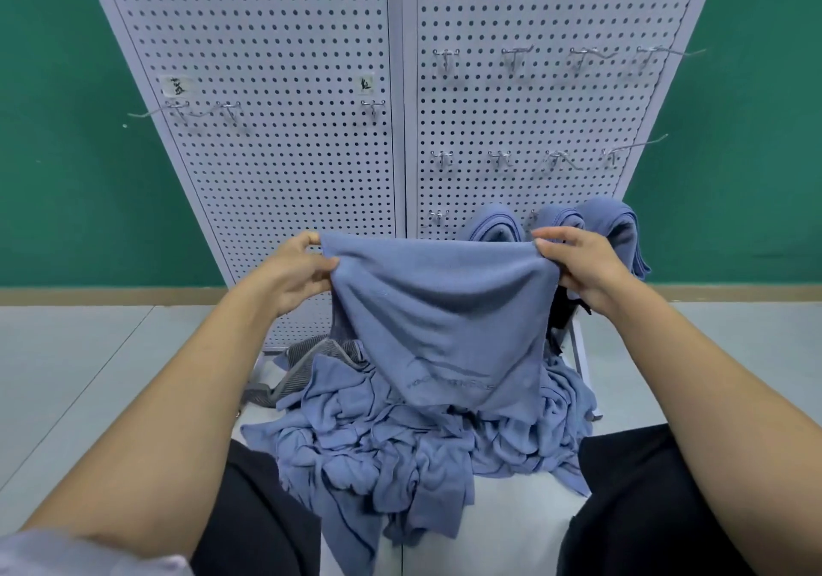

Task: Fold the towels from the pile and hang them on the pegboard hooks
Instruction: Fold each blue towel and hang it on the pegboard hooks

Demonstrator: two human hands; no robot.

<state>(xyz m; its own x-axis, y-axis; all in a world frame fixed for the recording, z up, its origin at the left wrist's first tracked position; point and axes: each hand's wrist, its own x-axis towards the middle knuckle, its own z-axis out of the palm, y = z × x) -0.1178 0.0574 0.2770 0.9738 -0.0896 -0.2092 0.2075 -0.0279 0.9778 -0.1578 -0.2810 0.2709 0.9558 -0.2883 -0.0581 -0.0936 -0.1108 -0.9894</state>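
Low white surface (511, 526) bearing crumpled pile of blue towels (400, 455); grey striped cloth (311, 353) at far-left edge, touching pile.

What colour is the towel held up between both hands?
Plain slate blue towel, with faint grey lettering near its lower edge; best in the head view.

Blue towel (438, 308) stretched btwn both hands, L (298, 275) & R (578, 264), above pile (400, 464).

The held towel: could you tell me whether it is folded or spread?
Spread: the towel hangs open, top corners pinched apart by left hand and right hand.
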